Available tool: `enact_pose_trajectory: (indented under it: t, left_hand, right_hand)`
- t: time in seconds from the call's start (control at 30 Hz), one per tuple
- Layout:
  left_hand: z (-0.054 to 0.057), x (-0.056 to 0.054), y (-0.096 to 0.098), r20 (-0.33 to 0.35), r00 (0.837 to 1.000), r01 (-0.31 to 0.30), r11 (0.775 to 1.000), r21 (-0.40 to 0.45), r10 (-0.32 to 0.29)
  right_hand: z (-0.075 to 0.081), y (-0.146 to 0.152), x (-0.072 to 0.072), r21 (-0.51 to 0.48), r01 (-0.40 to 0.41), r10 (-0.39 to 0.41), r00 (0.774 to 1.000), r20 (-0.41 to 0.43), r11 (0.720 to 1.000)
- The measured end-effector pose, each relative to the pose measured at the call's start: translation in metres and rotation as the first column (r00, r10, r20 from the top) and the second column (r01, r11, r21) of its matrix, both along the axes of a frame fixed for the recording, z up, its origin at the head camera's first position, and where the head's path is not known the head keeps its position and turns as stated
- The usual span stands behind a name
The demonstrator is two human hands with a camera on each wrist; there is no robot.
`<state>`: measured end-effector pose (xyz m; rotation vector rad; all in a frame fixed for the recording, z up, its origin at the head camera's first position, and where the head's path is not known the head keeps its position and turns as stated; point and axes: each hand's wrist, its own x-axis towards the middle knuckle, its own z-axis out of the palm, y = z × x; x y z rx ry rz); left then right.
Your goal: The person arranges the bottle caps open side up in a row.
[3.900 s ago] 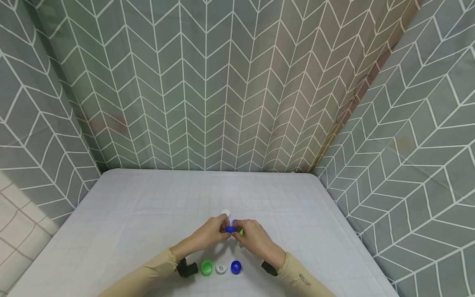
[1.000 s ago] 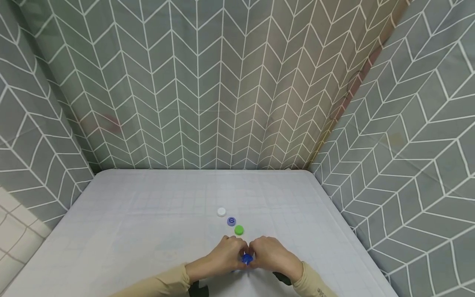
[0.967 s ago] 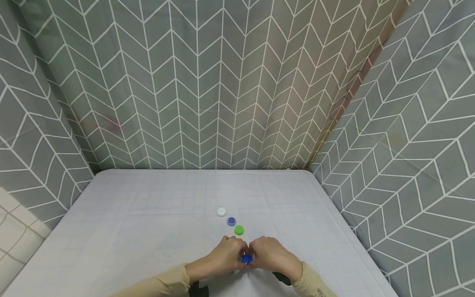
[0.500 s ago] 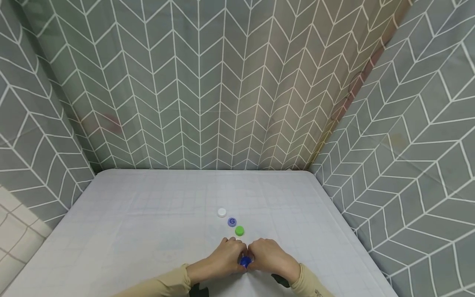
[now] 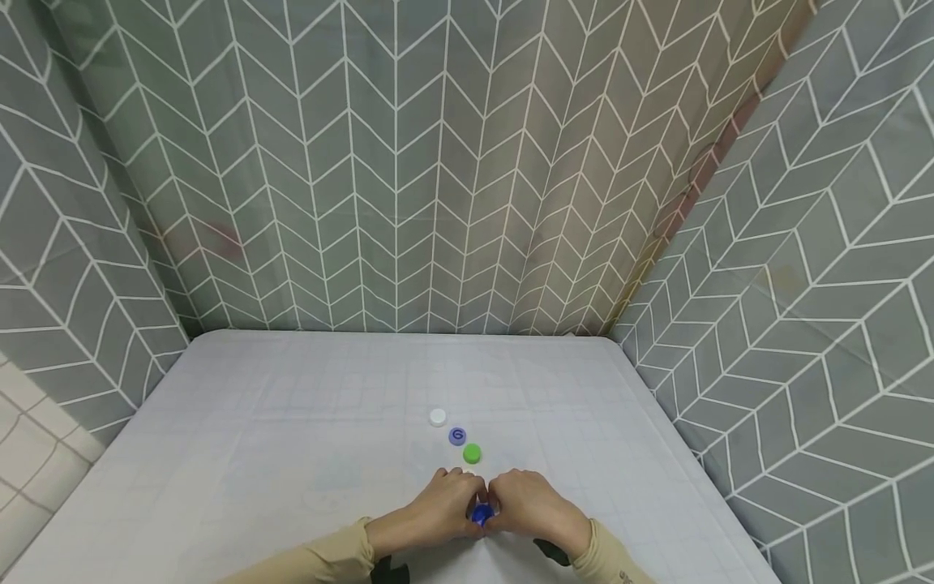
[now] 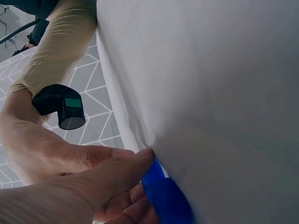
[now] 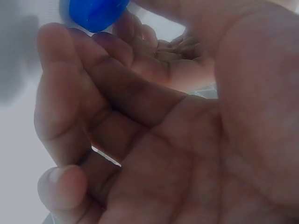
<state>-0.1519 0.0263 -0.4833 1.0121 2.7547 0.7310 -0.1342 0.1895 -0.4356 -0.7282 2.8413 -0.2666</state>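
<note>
Both hands meet low in the middle of the head view around a blue bottle cap [image 5: 482, 513]. My left hand [image 5: 447, 504] pinches its left side, thumb nearer me. From the other side my right hand [image 5: 535, 507] grips it, fingers curled. In the left wrist view the blue cap [image 6: 168, 198] lies against the white cloth under the fingertips, with a thin pale edge at its rim. The right wrist view shows part of the blue cap [image 7: 96, 13] beyond the curled fingers. Knuckles hide much of the cap from above.
Beyond the hands, a white cap [image 5: 437, 417], a pale blue cap with a dark ring mark [image 5: 457, 436] and a green cap [image 5: 472, 453] form a slanting line. A white cloth [image 5: 306, 405] covers the table. Patterned grey curtains [image 5: 409, 178] stand behind and beside it.
Several seconds ago the hands held a blue cap farther out, near the slanting line; they have since come nearer, over the near row of caps. In the last second they have barely moved.
</note>
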Motion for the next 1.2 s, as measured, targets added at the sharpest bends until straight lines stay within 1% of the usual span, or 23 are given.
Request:
enact_pose_trajectory:
  t: [0.2,0.4,0.5,0.57,0.67,0.73,0.83,0.93,1.0,1.1,1.2]
  left_hand:
    - [0.0,0.001,-0.001,0.008,1.0,0.005,1.0,0.025,-0.006]
    - [0.001,-0.001,-0.004,0.008,1.0,0.024,0.999,0.047,-0.024]
    - [0.004,-0.002,-0.006,0.021,0.999,0.031,0.998,0.059,-0.033]
    - [0.009,-0.003,-0.009,0.049,0.998,0.028,0.997,0.075,-0.032]
    - [0.014,-0.007,-0.013,0.098,0.995,0.005,0.994,0.11,-0.016]
    - [0.019,-0.011,-0.016,0.108,0.994,-0.012,0.992,0.123,-0.001]
    - [0.024,-0.017,-0.021,0.09,0.996,-0.033,0.99,0.134,0.021]
    - [0.028,-0.022,-0.027,0.054,0.998,-0.045,0.989,0.144,0.038]
    - [0.03,-0.025,-0.029,0.047,0.998,-0.051,0.986,0.161,0.044]
    - [0.031,-0.027,-0.031,0.044,0.998,-0.057,0.983,0.175,0.05]
    - [0.029,-0.03,-0.032,0.045,0.997,-0.062,0.984,0.17,0.055]
  right_hand:
    - [0.0,0.001,0.0,0.005,-0.009,0.009,1.0,-0.01,1.0]
    - [0.004,0.002,-0.001,0.007,-0.024,0.024,1.0,-0.018,1.0]
    - [0.006,0.003,-0.002,-0.041,-0.023,0.022,1.0,-0.016,0.999]
    - [0.007,0.004,-0.004,-0.092,-0.005,0.004,1.0,-0.014,0.996]
    - [0.008,0.004,-0.008,-0.161,0.022,-0.028,0.999,-0.038,0.987]
    - [0.009,0.003,-0.012,-0.188,0.043,-0.052,0.998,-0.044,0.981]
    - [0.01,0.003,-0.016,-0.209,0.054,-0.065,0.997,-0.045,0.976]
    - [0.009,0.004,-0.02,-0.219,0.055,-0.068,0.996,-0.05,0.974]
    - [0.008,0.004,-0.021,-0.224,0.053,-0.069,0.996,-0.063,0.973]
    - [0.006,0.004,-0.024,-0.224,0.055,-0.076,0.994,-0.085,0.973]
    - [0.005,0.004,-0.026,-0.224,0.061,-0.082,0.993,-0.085,0.973]
